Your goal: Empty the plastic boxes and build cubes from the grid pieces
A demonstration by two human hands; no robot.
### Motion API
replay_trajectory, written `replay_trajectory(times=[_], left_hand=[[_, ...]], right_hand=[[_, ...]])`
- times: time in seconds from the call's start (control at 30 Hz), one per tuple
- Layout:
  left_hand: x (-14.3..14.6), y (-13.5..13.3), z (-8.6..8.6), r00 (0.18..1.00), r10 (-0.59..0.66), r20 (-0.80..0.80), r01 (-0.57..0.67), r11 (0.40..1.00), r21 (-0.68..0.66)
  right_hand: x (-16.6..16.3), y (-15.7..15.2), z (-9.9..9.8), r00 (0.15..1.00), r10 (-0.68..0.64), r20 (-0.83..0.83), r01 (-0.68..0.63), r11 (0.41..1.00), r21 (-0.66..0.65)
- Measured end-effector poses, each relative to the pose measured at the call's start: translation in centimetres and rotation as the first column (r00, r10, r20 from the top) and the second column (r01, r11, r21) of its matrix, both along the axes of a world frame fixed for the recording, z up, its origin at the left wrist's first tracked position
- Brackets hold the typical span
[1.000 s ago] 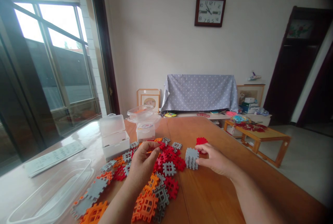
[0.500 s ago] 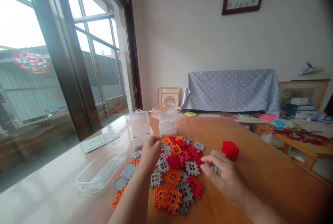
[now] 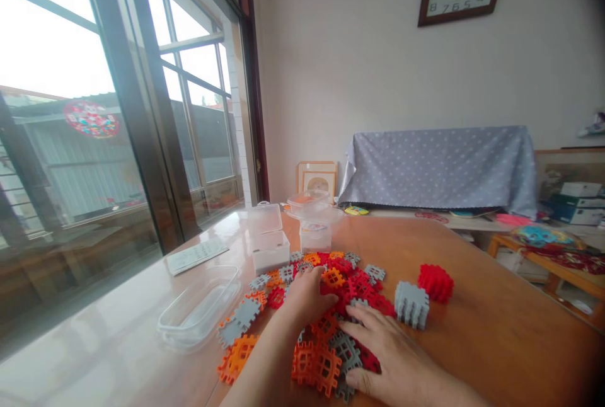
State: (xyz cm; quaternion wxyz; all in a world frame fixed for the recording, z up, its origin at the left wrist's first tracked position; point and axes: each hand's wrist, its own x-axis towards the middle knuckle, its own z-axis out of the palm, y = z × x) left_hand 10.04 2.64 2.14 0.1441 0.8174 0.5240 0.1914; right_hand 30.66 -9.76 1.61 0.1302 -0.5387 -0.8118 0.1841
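Plastic interlocking tiles in red, orange and grey lie in a loose pile (image 3: 316, 361) on the table. My left hand (image 3: 308, 295) is over the middle of the pile, its thumb apart from the fingers, whose tips are partly hidden. Over the pile's right side, my right hand (image 3: 385, 344) spreads its fingers near grey and red tiles. A stack of grey tiles (image 3: 412, 305) stands just beyond my right hand. Behind it is a stack of red tiles (image 3: 435, 282). Joined grey and orange tiles (image 3: 243, 317) lie left of my left forearm.
A clear oval container (image 3: 198, 309) rests at the left, with a white booklet (image 3: 197, 256) behind it. Past the pile stand an open clear box (image 3: 271, 252), another clear box (image 3: 316, 235) and a lidded tub (image 3: 309, 202). A window fills the left side.
My right hand has left the grey stack and moved left onto the pile, fingers spread. My left hand has shifted toward the pile's middle, thumb now apart. The view has turned slightly left.
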Motion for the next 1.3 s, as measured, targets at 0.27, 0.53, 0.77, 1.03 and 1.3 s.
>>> replay_trajectory(times=[0.27, 0.53, 0.77, 1.03, 1.3], left_hand=[[0.3, 0.1, 0.1, 0.965, -0.056, 0.257, 0.065, 0.997, -0.028], [-1.3, 0.5, 1.9, 0.882, 0.086, 0.464, -0.049, 0.995, -0.092], [-3.4, 1.8, 1.8, 0.858, 0.360, 0.366, -0.380, 0.925, -0.016], [-2.3, 0.7, 1.9, 0.931, 0.350, 0.107, -0.363, 0.918, 0.160], [0.1, -1.6, 1.5, 0.971, -0.134, -0.198, 0.163, 0.977, 0.135]], right_hand=[[0.1, 0.1, 0.1, 0.999, -0.033, -0.026, 0.034, 0.999, 0.039], [0.4, -0.1, 0.1, 0.995, -0.079, -0.056, 0.084, 0.993, 0.079], [0.4, 0.1, -0.1, 0.996, -0.089, -0.028, 0.092, 0.991, 0.097], [0.4, 0.2, -0.2, 0.994, -0.103, -0.038, 0.106, 0.988, 0.112], [0.5, 0.1, -0.1, 0.994, -0.086, -0.074, 0.094, 0.990, 0.105]])
